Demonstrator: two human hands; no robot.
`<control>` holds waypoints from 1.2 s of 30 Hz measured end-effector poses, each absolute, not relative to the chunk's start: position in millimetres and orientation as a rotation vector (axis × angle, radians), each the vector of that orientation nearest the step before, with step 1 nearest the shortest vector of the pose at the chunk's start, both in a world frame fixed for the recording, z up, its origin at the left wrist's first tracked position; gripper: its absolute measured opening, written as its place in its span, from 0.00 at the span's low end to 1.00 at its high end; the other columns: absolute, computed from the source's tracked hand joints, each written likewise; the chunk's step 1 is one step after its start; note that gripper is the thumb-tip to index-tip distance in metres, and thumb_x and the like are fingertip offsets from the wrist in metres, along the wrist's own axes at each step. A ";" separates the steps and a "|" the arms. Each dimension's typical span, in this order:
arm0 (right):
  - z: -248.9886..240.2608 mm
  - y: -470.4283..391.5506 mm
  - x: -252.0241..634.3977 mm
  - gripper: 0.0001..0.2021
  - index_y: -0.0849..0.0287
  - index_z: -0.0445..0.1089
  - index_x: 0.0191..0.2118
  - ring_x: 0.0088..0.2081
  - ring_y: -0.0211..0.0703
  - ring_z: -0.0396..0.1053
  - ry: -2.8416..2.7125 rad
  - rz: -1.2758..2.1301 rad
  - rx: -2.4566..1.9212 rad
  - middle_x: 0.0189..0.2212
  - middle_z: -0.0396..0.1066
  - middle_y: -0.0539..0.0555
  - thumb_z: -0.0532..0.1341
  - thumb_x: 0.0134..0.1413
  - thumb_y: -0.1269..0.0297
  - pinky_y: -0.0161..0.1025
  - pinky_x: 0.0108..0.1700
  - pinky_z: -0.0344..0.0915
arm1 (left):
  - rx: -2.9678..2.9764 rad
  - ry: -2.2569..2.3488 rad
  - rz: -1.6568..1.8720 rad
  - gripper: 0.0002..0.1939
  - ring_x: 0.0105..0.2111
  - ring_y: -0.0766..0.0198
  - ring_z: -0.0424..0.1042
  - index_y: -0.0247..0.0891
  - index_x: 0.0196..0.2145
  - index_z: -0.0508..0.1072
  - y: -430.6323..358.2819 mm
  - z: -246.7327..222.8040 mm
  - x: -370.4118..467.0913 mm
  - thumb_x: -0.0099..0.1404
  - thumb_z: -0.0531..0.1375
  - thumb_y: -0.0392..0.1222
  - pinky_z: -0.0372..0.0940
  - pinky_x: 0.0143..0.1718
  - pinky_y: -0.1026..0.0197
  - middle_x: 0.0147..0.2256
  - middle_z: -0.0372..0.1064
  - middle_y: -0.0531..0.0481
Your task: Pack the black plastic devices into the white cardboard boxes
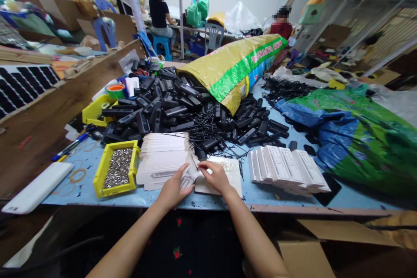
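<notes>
My left hand [176, 186] grips a printed white card [188, 179] by its lower part, thumb and fingers pressed on it. At the card's upper right edge my right hand [215, 175] is pinched; what its fingertips hold is too small to make out. Just behind the left hand lies a stack of white cards [163, 156]. Under the right hand is a white pad [233, 178] with small light bits on it. A tangle of thin black ties [205, 128] spreads behind the cards. To the left stands a yellow bin [132, 178] full of small metal pieces [119, 167].
A heap of black plastic cases [156, 104] spills from a yellow-green sack [228, 74]. Stacked white boxes [286, 167] stand at right, beside a green and blue sack [368, 134]. A white power bank-like block [37, 186] and pens [70, 147] lie left. Two people sit farther back.
</notes>
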State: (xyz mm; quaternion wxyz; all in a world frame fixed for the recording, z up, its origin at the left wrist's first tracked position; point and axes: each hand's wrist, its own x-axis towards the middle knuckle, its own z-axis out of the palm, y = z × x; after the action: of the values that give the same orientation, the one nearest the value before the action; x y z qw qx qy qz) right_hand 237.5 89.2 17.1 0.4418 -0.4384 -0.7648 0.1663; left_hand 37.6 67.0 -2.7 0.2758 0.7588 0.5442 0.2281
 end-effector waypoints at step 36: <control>-0.6 56.3 183.4 0.18 0.55 0.75 0.41 0.50 0.47 0.68 -1.338 1.159 -0.965 0.47 0.71 0.56 0.61 0.51 0.48 0.46 0.55 0.63 | 1.903 1.278 0.733 0.50 0.38 0.56 0.75 0.37 0.64 0.31 65.1 -3.3 38.0 0.54 0.60 0.42 0.68 0.40 0.55 0.42 0.71 0.44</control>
State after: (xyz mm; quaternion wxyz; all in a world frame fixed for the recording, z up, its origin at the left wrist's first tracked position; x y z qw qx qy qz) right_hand 183.4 56.3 -0.6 0.5334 -0.4050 -0.5612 0.4863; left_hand 38.0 65.1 -3.3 0.3591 0.7380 0.4955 0.2844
